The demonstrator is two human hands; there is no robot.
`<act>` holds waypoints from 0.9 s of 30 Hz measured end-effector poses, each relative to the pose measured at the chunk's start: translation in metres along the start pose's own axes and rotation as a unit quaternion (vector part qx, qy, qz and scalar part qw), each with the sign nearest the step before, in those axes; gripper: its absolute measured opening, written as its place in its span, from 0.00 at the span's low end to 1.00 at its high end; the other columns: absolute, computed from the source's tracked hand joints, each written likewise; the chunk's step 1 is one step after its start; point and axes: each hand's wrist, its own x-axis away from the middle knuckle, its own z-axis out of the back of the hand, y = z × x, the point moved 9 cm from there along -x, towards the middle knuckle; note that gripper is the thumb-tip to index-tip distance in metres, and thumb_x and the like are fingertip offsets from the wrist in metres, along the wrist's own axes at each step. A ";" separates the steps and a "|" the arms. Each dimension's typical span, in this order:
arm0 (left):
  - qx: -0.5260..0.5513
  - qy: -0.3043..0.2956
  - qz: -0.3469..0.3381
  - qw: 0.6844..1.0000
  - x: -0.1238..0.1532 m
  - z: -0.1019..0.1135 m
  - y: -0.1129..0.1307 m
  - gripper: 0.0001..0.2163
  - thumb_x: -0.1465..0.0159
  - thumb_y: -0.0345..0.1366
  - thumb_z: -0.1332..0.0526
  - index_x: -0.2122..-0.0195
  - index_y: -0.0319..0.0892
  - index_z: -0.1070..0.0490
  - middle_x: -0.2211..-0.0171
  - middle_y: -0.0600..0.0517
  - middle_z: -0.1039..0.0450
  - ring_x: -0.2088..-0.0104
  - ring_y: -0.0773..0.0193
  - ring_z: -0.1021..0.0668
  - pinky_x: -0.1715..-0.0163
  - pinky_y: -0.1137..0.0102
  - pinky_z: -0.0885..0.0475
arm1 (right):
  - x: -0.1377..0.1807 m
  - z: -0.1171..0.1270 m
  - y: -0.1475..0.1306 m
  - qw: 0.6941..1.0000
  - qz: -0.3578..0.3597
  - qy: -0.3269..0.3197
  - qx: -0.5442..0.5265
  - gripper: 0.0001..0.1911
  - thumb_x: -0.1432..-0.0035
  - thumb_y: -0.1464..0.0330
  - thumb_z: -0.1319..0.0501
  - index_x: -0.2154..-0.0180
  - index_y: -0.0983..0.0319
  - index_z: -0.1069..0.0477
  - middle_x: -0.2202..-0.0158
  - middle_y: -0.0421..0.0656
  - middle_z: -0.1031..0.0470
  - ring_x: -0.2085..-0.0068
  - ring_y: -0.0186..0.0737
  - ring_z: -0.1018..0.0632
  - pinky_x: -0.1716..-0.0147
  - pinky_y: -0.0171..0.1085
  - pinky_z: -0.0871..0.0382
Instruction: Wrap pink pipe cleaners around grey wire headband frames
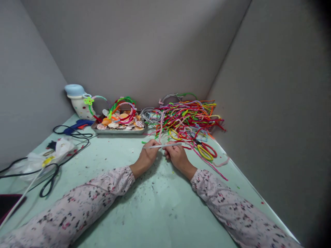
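L hand: pinching thin straight whitish strip | R hand: pinching same | strip: spans btwn hands | multicol. fuzzy-wire heap: 1 o'clock of strip | grey shell-filled tray: 10 o'clock

Frame centre: left hand and right hand grip a thin pale strip. Left of centre: tray of shells. Right of centre: heap of coloured fuzzy stems.

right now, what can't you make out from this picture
Head view: palms of left hand and right hand, hidden by the hands themselves.
Head view: floor of the tray, covered by shells.
Head view: inside of the pipe cleaner heap, hidden by outer strands.
Head view: dark object, cut off by the left edge.
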 end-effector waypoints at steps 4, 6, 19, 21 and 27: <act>0.001 -0.009 -0.002 1.000 0.002 -0.002 0.002 0.08 0.42 0.38 0.46 0.76 0.41 0.37 0.79 0.57 0.40 0.76 0.67 0.36 0.75 0.72 0.42 | 0.000 -0.001 0.000 1.000 0.012 -0.005 -0.004 0.11 0.44 0.66 0.48 0.75 0.62 0.31 0.81 0.37 0.33 0.80 0.32 0.31 0.82 0.30 0.38; 0.005 -0.017 -0.012 1.000 0.002 -0.003 0.003 0.08 0.42 0.38 0.47 0.76 0.41 0.37 0.79 0.57 0.41 0.76 0.67 0.37 0.75 0.72 0.42 | 0.000 -0.001 0.001 1.000 0.017 -0.005 -0.008 0.11 0.44 0.67 0.48 0.74 0.62 0.31 0.81 0.37 0.33 0.80 0.32 0.31 0.81 0.30 0.38; 0.013 -0.035 -0.013 0.999 0.004 -0.006 0.005 0.10 0.40 0.40 0.46 0.75 0.41 0.37 0.79 0.57 0.41 0.76 0.67 0.37 0.74 0.72 0.43 | -0.004 0.004 0.011 0.999 -0.015 0.023 -0.036 0.12 0.45 0.63 0.46 0.75 0.63 0.31 0.82 0.36 0.34 0.82 0.31 0.32 0.83 0.29 0.39; 0.015 -0.043 -0.010 0.999 0.004 -0.008 0.005 0.10 0.39 0.39 0.46 0.75 0.41 0.37 0.78 0.57 0.40 0.76 0.67 0.36 0.74 0.72 0.42 | -0.004 0.006 0.016 0.998 -0.040 0.036 -0.034 0.13 0.46 0.63 0.46 0.76 0.63 0.31 0.83 0.36 0.34 0.82 0.31 0.33 0.84 0.29 0.40; -0.002 -0.042 -0.027 0.999 0.003 -0.008 0.005 0.09 0.39 0.38 0.46 0.74 0.41 0.37 0.78 0.58 0.39 0.75 0.68 0.35 0.73 0.72 0.41 | -0.004 0.008 0.018 0.996 -0.062 0.051 -0.028 0.13 0.48 0.64 0.47 0.78 0.64 0.30 0.84 0.37 0.34 0.83 0.30 0.33 0.84 0.29 0.40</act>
